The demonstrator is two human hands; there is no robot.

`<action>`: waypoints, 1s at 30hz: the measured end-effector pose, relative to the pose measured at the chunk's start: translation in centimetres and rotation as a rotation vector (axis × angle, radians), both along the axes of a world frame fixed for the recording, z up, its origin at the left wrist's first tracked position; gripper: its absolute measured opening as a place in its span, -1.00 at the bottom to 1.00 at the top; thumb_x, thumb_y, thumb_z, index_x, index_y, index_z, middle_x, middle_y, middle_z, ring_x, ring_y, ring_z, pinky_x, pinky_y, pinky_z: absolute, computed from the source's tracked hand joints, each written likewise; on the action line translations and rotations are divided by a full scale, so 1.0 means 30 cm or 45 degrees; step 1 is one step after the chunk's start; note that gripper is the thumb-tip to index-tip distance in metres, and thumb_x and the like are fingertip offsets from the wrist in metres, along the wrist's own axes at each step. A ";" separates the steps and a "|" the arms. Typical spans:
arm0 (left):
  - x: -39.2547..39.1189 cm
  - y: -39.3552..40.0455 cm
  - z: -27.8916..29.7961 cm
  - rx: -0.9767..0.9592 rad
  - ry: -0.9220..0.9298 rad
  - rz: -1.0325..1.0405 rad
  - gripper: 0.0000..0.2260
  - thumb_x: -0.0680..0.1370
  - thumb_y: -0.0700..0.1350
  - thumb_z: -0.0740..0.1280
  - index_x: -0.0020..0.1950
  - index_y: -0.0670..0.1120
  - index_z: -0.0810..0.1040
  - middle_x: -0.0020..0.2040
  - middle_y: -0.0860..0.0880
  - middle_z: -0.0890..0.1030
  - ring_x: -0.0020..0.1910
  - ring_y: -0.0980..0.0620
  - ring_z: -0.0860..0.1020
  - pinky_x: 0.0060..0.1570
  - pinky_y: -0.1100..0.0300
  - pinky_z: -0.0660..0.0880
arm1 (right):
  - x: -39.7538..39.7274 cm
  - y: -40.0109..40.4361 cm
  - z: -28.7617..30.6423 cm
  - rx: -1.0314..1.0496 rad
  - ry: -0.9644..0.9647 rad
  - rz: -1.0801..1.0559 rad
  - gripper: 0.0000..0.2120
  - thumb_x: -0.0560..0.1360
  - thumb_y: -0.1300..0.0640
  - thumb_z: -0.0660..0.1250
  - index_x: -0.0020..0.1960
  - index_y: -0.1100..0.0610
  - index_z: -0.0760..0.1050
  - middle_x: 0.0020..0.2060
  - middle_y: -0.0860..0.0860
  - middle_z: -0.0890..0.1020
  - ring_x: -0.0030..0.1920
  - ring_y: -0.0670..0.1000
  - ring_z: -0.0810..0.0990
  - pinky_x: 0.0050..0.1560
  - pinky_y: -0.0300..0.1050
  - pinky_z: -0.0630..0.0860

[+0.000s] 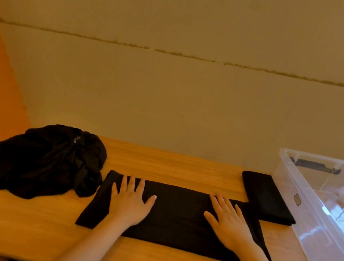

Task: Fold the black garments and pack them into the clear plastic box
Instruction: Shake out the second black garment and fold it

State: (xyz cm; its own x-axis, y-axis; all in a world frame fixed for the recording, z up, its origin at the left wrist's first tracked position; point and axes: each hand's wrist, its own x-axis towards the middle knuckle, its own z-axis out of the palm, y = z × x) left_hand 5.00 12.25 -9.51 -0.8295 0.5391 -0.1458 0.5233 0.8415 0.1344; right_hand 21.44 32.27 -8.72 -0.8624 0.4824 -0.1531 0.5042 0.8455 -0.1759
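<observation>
Head view, left hand (131,200) and right hand (228,219) flat, fingers spread, pressing long folded black garment (175,218) mid-table (172,166), crumpled black pile (43,160) left edge, folded black piece (268,196) beside clear plastic box (318,219) right edge

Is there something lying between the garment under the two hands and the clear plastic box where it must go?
Yes. A small folded black garment lies on the table between the long garment under both hands and the clear plastic box, beside the box's wall. It is low, so lifting over it looks possible.

A wooden table (161,164) stands against a beige wall (173,86).
</observation>
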 end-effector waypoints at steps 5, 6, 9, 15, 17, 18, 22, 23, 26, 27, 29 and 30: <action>-0.133 0.089 0.038 -0.076 -0.035 -0.236 -0.39 0.58 0.29 -0.11 0.55 0.05 -0.13 0.56 -0.05 -0.16 0.52 -0.07 -0.21 0.47 -0.11 -0.18 | 0.004 -0.032 0.001 -0.020 -0.018 -0.187 -0.25 0.46 -0.34 -0.29 0.52 0.04 -0.23 0.52 0.01 -0.18 0.50 -0.01 -0.23 0.46 0.04 -0.22; -0.155 0.111 0.050 -0.118 0.026 -0.285 -0.41 0.59 0.26 -0.11 0.55 0.04 -0.13 0.56 -0.06 -0.15 0.52 -0.08 -0.21 0.47 -0.11 -0.18 | 0.002 -0.052 -0.004 -0.046 -0.033 -0.228 -0.33 0.55 -0.26 -0.19 0.52 0.07 -0.23 0.52 0.04 -0.18 0.50 0.01 -0.24 0.46 0.07 -0.22; -0.141 0.168 0.089 -0.167 0.327 -0.242 -0.43 0.62 0.17 -0.06 0.55 -0.06 -0.09 0.56 -0.13 -0.08 0.53 -0.15 -0.12 0.47 -0.13 -0.12 | 0.024 -0.080 0.014 -0.280 -0.063 -0.268 -0.39 0.63 -0.07 -0.02 0.52 0.13 -0.21 0.52 0.07 -0.16 0.51 0.05 -0.21 0.47 0.06 -0.18; 0.065 0.153 0.045 -0.088 -0.029 0.142 -0.28 0.56 0.31 -0.07 0.54 -0.11 -0.17 0.54 -0.20 -0.16 0.50 -0.27 -0.16 0.40 -0.29 -0.12 | 0.143 0.035 0.070 -0.216 0.006 0.104 -0.40 0.53 -0.27 -0.13 0.50 -0.06 -0.03 0.52 -0.11 -0.04 0.49 -0.14 -0.15 0.44 -0.18 -0.14; 0.064 0.143 0.010 -0.038 -0.070 0.181 -0.28 0.55 0.32 -0.10 0.54 -0.09 -0.19 0.54 -0.18 -0.19 0.50 -0.24 -0.22 0.43 -0.28 -0.11 | 0.171 0.045 0.032 -0.131 -0.039 0.138 -0.12 0.22 -0.50 -0.47 0.45 -0.14 -0.18 0.49 -0.16 -0.12 0.44 -0.19 -0.24 0.41 -0.20 -0.23; 0.049 0.147 -0.003 0.008 -0.062 0.169 -0.29 0.55 0.32 -0.10 0.54 -0.09 -0.18 0.54 -0.17 -0.19 0.50 -0.23 -0.24 0.44 -0.26 -0.10 | 0.179 0.047 0.014 -0.081 -0.035 0.117 -0.06 0.11 -0.52 -0.58 0.42 -0.16 -0.23 0.47 -0.18 -0.15 0.41 -0.21 -0.26 0.39 -0.20 -0.27; -0.056 0.192 -0.014 0.129 -0.026 -0.026 -0.35 0.58 0.28 -0.08 0.55 -0.05 -0.10 0.56 -0.12 -0.14 0.52 -0.15 -0.21 0.47 -0.17 -0.09 | 0.181 -0.011 0.010 -0.104 0.075 -0.075 -0.35 0.52 -0.30 -0.20 0.51 -0.02 -0.19 0.50 -0.10 -0.13 0.46 -0.15 -0.23 0.43 -0.16 -0.25; -0.085 0.204 -0.006 0.121 0.012 -0.058 -0.36 0.58 0.28 -0.08 0.55 -0.04 -0.08 0.56 -0.11 -0.14 0.52 -0.14 -0.22 0.47 -0.17 -0.12 | 0.178 -0.039 0.018 -0.187 0.074 -0.094 -0.41 0.59 -0.16 -0.07 0.52 0.02 -0.18 0.50 -0.08 -0.14 0.47 -0.13 -0.22 0.44 -0.14 -0.23; -0.119 0.229 0.042 0.008 0.271 -0.109 -0.38 0.59 0.25 -0.08 0.55 -0.05 -0.06 0.55 -0.14 -0.14 0.51 -0.17 -0.22 0.45 -0.21 -0.13 | 0.195 -0.093 0.032 -0.551 0.203 -0.083 -0.42 0.60 0.02 0.14 0.52 0.00 -0.05 0.47 -0.17 -0.03 0.47 -0.15 -0.10 0.46 -0.15 -0.06; -0.094 0.230 0.060 0.032 0.327 -0.137 -0.40 0.60 0.23 -0.07 0.55 -0.06 -0.02 0.55 -0.15 -0.12 0.52 -0.17 -0.19 0.45 -0.21 -0.11 | 0.212 -0.089 0.030 -0.590 0.270 -0.108 -0.44 0.57 0.05 0.20 0.50 -0.01 0.05 0.46 -0.17 0.08 0.47 -0.14 0.02 0.44 -0.17 0.06; 0.006 0.217 0.081 0.211 0.253 -0.227 -0.44 0.61 0.19 -0.03 0.54 -0.06 0.06 0.56 -0.11 -0.06 0.53 -0.11 -0.15 0.47 -0.18 -0.09 | 0.250 -0.056 0.027 -0.549 0.413 -0.267 -0.51 0.53 0.08 0.28 0.43 0.01 0.26 0.31 -0.17 0.37 0.31 -0.15 0.35 0.27 -0.27 0.35; 0.075 0.199 0.083 0.296 0.151 -0.286 -0.46 0.61 0.18 -0.01 0.53 -0.04 0.08 0.56 -0.08 -0.05 0.53 -0.07 -0.15 0.48 -0.14 -0.11 | 0.269 -0.041 0.028 -0.549 0.490 -0.369 -0.59 0.52 0.09 0.30 0.35 0.02 0.36 0.15 -0.20 0.46 0.14 -0.20 0.45 0.06 -0.35 0.41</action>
